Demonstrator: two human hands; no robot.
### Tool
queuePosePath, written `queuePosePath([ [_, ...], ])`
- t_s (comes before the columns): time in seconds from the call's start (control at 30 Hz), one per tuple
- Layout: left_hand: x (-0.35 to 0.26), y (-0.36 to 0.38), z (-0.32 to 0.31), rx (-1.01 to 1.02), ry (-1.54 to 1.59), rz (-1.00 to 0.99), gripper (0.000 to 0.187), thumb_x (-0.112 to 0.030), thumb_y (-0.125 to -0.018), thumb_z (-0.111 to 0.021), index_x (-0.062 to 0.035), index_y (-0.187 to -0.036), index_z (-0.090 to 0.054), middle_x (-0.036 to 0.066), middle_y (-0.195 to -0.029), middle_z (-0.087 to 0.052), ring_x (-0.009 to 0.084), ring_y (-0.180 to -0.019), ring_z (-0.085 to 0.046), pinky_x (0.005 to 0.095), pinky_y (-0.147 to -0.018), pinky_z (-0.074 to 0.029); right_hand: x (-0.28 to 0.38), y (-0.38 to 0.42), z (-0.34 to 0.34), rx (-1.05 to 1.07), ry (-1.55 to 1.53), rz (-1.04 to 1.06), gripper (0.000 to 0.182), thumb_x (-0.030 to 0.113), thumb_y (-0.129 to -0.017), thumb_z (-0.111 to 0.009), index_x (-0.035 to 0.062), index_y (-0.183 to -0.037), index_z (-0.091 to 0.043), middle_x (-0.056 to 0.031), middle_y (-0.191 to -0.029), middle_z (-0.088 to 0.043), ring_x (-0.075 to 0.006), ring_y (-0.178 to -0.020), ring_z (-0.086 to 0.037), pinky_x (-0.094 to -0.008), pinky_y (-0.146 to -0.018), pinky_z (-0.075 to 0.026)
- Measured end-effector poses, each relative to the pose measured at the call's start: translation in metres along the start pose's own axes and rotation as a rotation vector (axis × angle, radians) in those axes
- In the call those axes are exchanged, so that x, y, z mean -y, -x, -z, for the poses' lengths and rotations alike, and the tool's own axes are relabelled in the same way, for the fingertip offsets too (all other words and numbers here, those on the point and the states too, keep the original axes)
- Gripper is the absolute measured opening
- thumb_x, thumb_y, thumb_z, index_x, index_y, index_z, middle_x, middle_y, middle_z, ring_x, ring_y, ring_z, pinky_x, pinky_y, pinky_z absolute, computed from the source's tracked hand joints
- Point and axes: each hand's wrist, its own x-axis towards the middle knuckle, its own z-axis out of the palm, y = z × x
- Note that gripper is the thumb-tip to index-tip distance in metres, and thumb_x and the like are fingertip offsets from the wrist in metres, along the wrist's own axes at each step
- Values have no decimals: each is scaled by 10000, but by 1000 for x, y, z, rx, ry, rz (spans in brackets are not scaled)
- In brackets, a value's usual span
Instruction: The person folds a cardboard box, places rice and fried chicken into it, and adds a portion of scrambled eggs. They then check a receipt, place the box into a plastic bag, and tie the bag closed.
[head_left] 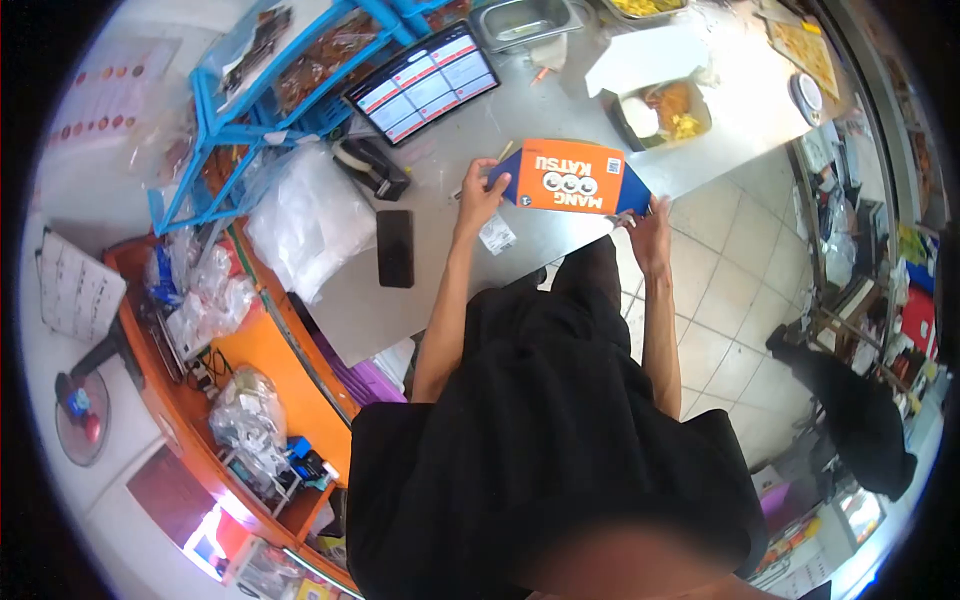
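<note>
Both hands have the box (pixel 571 177) in their grip: the left hand (pixel 482 198) pinches its blue left end between thumb and fingers, and the right hand (pixel 648 232) grasps its blue right end, near the lower corner. The box is orange between those ends, its "MANG KATSU" lettering upside down to the wearer, and it is held over the near edge of the tabletop (pixel 560 105). Just below the box, beside the left hand, lies a printed slip (pixel 497 235). Farther left are a dark phone (pixel 395 248), a tape dispenser (pixel 370 168) and white plastic bags (pixel 308 215). A lit tablet (pixel 423 84) leans beside a blue rack (pixel 205 150). Beyond the box, to the right, an open carton (pixel 660 115) contains a white mound, an orange-brown piece and yellow bits. A round container (pixel 806 98) sits near the far right edge. Light tiles (pixel 735 260) cover the floor; a person in dark clothes (pixel 855 410) is at the right.
</note>
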Motion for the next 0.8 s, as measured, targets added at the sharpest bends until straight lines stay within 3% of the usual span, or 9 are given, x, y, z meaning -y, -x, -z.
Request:
queuePosePath([
  [0.2, 21, -6, -12, -40, 155, -48, 401, -253, -848, -713, -101, -1142, -486, 50, -721, -627, 94, -482, -522, 230, -427, -422, -45, -43, 66, -153, 351, -68, 325, 261, -906, -652, 25, -1118, -582, -48, -915, -660, -129, -755, -606, -271, -675, -490],
  [0.3, 21, -6, -19, -312, -451, -438, 168, -172, -772, -724, -32, -732, -641, 96, -711, -632, 198, -743, -592, 335, -637, -468, -48, -48, 32, -411, 642, 94, 370, 247, -864, -707, -8, -1106, -591, -72, -890, -669, -135, -769, -617, -245, -658, -488],
  [0.33, 26, -8, -26, -372, -498, -544, 209, -208, -790, -710, -34, -698, -641, 117, -647, -619, 212, -641, -593, 342, -578, -459, -40, -41, 20, -446, 721, 151, 382, 231, -848, -726, -27, -1099, -598, -82, -901, -671, -146, -811, -625, -239, -687, -489],
  [0.4, -5, 11, -40, -289, -206, -212, 363, -344, -817, -667, -11, -675, -643, 135, -540, -586, 271, -478, -586, 416, -478, -439, -28, -38, -1, -59, 780, 109, 396, 229, -882, -682, -58, -1144, -602, -118, -998, -672, -178, -881, -631, -290, -788, -500],
  [0.43, 21, 3, -51, -247, -232, -224, 358, -336, -804, -705, 18, -814, -651, 192, -811, -665, 220, -741, -652, 387, -621, -484, -25, -35, -3, -23, 896, 137, 409, 228, -896, -661, -65, -1172, -589, -126, -1026, -668, -189, -894, -627, -312, -820, -492],
  [0.47, -20, 17, -38, -23, -439, 82, 439, -322, -777, -749, 37, -997, -624, 188, -870, -669, 200, -765, -645, 370, -661, -499, -24, -36, -8, 17, 1007, 175, 423, 228, -909, -639, -71, -1201, -577, -133, -1053, -664, -201, -907, -624, -334, -852, -484],
  [0.53, 6, 13, -52, -216, -78, -316, 531, -309, -759, -779, 50, -1097, -581, 170, -890, -670, 190, -774, -637, 358, -696, -511, -19, -27, -12, 42, 1081, 201, 409, 218, -915, -622, -72, -1200, -574, -132, -1079, -653, -196, -947, -607, -338, -882, -469],
  [0.6, -18, 32, -52, -210, 256, -377, 516, -307, -742, -796, 44, -1065, -597, 135, -917, -667, 183, -829, -633, 343, -751, -510, -13, -19, -13, 178, 959, 256, 407, 213, -909, -626, -65, -1202, -574, -136, -1105, -637, -201, -996, -587, -344, -905, -454],
  [0.8, -11, 23, -68, -343, -185, -315, 461, -354, -826, -685, 75, -972, -598, 295, -1058, -581, 398, -1049, -574, 431, -869, -471, -18, -45, 11, 166, 1108, 241, 477, 378, -949, -544, -72, -1086, -621, -169, -977, -649, -230, -883, -606, -390, -838, -487],
])
